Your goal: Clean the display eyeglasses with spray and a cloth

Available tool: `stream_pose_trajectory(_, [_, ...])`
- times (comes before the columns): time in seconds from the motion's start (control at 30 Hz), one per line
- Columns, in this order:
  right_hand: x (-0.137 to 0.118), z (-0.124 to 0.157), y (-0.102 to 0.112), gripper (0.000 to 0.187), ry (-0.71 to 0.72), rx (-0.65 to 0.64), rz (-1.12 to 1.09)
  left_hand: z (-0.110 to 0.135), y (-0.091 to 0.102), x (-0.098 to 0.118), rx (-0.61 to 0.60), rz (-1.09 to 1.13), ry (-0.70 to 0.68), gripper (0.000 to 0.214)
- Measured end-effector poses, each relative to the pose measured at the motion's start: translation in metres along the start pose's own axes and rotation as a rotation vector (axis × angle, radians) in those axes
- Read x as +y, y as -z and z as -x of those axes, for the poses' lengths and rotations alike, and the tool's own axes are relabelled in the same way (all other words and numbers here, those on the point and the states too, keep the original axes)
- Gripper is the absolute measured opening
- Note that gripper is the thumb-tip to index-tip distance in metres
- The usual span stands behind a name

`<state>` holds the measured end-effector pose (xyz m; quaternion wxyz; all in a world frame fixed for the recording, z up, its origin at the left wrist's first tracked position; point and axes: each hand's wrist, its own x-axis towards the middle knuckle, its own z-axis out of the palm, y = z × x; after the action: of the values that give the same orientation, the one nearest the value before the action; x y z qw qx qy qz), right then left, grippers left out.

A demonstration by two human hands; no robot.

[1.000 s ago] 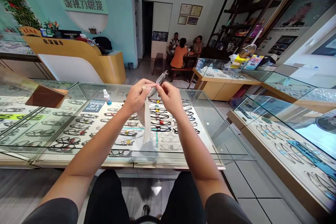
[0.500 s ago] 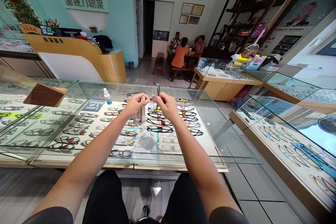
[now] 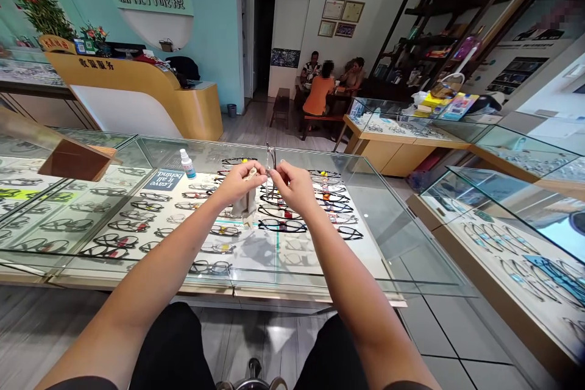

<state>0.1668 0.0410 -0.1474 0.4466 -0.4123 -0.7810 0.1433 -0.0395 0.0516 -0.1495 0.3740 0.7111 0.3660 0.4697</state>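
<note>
Left hand (image 3: 240,182): grip pinching a limp, pale grey-beige cloth (image 3: 247,204), which hangs below the fingers. Right hand (image 3: 296,186): grip grasping thin-framed, clear-lensed eyeglasses (image 3: 273,157), held upright between both hands, above the glass-topped display surface (image 3: 388,234). Left fingertips right by the eyeglasses; contact unclear. White plastic bottle, blue-labelled (image 3: 187,164), stands farther left.
</note>
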Motion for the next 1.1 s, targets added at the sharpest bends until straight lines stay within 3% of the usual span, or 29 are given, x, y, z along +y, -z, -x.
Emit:
stream_pose_trajectory(0.37, [0.006, 0.001, -0.006, 0.040, -0.028, 0.005, -0.064, -0.005, 0.004, -0.010, 0.114, 0.030, -0.016, 0.035])
stream_pose_trajectory(0.6, [0.015, 0.000, -0.007, 0.038, -0.081, 0.235, 0.124, -0.008, 0.006, -0.015, 0.138, -0.004, -0.062, 0.033])
stream_pose_trajectory(0.8, [0.020, 0.002, -0.008, 0.036, -0.121, 0.356, 0.236, -0.006, 0.002, -0.018, 0.117, 0.043, 0.030, 0.036])
stream_pose_trajectory(1.1, [0.025, -0.002, -0.007, 0.048, 0.010, 0.522, 0.274, -0.006, 0.001, -0.016, 0.182, -0.014, 0.051, 0.039])
